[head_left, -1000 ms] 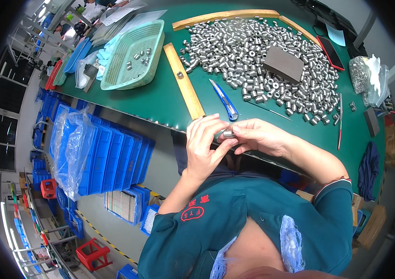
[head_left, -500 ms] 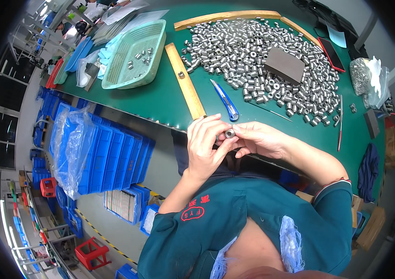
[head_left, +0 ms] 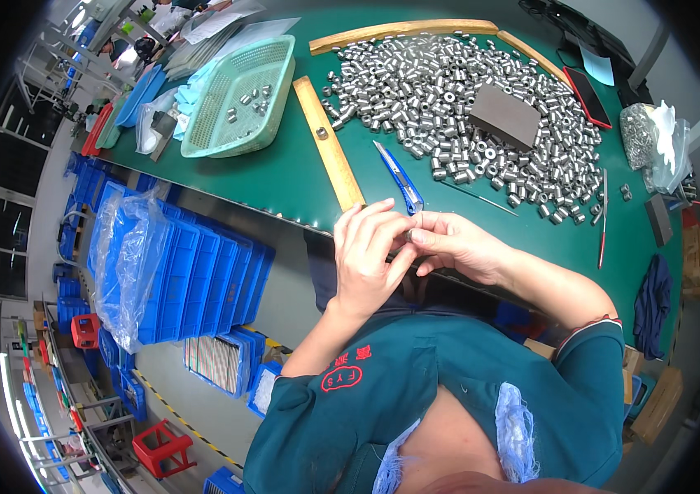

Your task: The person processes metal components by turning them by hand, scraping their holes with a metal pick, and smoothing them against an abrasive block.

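Note:
Both hands meet at the near edge of the green table, around one small metal bushing (head_left: 408, 235) that the fingers mostly cover. My left hand (head_left: 369, 251) pinches it from the left with fingers bent. From the right, the thumb and fingertips of my right hand (head_left: 459, 247) close on it too. Just beyond the fingers lies a blue box cutter (head_left: 400, 179), its blade toward the far left. A wooden strip (head_left: 327, 142) ends near my left fingertips and carries a single bushing (head_left: 322, 132). Farther off spreads a big heap of loose steel bushings (head_left: 416, 90).
A grey block (head_left: 505, 117) rests on the heap, with wooden strips (head_left: 403, 31) behind. At left stands a green basket (head_left: 193, 142) holding several bushings. A red-edged phone (head_left: 587, 97), a bag of parts (head_left: 655, 148) and a thin red-handled tool (head_left: 603, 222) lie right. Blue crates (head_left: 193, 272) stack below left.
The bushing has turned between my fingers: its open end faced up before, and now the fingers hide most of it. Both hands have shifted only slightly.

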